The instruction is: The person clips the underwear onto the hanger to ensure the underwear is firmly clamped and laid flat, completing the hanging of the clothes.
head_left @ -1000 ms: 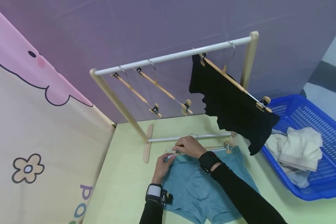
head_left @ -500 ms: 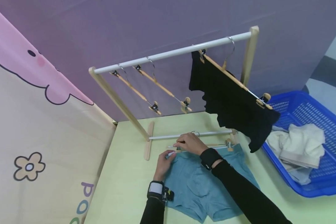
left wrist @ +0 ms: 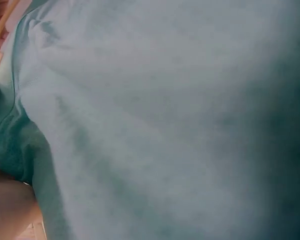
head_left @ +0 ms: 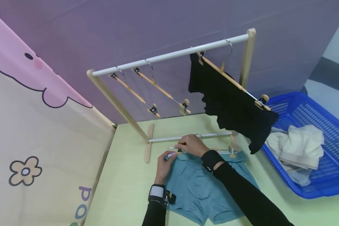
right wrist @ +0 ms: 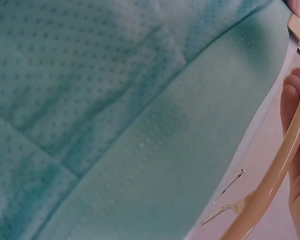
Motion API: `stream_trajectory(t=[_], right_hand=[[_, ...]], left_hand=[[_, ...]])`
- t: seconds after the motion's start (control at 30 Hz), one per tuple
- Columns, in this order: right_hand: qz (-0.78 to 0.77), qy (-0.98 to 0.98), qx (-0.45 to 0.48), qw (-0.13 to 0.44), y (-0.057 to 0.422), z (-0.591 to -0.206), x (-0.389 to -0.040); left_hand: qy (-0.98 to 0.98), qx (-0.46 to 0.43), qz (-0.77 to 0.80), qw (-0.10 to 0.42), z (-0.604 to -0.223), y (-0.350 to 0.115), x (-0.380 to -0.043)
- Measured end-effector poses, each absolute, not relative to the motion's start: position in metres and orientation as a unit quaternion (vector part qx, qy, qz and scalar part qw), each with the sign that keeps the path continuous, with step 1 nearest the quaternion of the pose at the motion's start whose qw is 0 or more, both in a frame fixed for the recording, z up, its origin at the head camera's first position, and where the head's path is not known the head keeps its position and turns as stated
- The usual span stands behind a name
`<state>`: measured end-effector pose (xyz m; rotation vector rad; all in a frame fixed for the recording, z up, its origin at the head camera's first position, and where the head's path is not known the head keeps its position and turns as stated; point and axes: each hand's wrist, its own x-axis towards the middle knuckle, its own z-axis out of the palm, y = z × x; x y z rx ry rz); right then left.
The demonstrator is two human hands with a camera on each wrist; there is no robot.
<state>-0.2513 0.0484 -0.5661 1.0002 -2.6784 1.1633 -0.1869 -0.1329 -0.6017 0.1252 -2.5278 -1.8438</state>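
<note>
Teal boxer briefs (head_left: 206, 188) lie flat with the waistband toward the rack. My left hand (head_left: 164, 168) pinches the left corner of that waistband between thumb and fingers. Just beside it, my right hand (head_left: 194, 145) grips the left clip (head_left: 180, 151) of a wooden clip hanger, which sits right at the waistband edge. The hanger's other clip (head_left: 232, 152) is on the right part of the waistband. In the right wrist view the hanger's bar (right wrist: 275, 185) runs alongside the band, past curled fingers (right wrist: 292, 97). Teal cloth (left wrist: 155, 110) fills most of the left wrist view.
A rack with a white top rail (head_left: 169, 57) stands behind the hands. Two bare clip hangers (head_left: 130, 90) and a black garment (head_left: 228, 100) on another hanger hang from it. At right, a blue basket (head_left: 331, 150) holds pale crumpled clothes (head_left: 305, 141).
Both hands stay at the same corner of the waistband, with almost no movement. The head view shifts slightly. The waistband near the right clip now looks folded over.
</note>
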Motion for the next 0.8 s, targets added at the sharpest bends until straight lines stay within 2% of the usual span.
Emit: stream_trajectory(t=[0.2, 0.33, 0.57, 0.7, 0.8], right_hand=[[0.368, -0.867, 0.334, 0.021, 0.050, -0.570, -0.252], [0.367, -0.868, 0.334, 0.013, 0.050, -0.570, -0.252], [0.350, -0.889, 0.293, -0.026, 0.052, -0.568, -0.243], [0.350, -0.904, 0.241, -0.042, 0.070, -0.559, -0.221], [0.361, -0.908, 0.210, -0.024, 0.096, -0.555, -0.199]], left_hand=[[-0.804, 0.014, -0.595, 0.025, -0.576, -0.130, -0.179], [-0.803, 0.010, -0.596, 0.022, -0.573, -0.129, -0.181], [-0.802, 0.025, -0.597, 0.009, -0.601, -0.133, -0.191], [-0.810, 0.016, -0.586, 0.010, -0.615, -0.136, -0.196], [-0.817, 0.019, -0.576, 0.006, -0.617, -0.137, -0.197]])
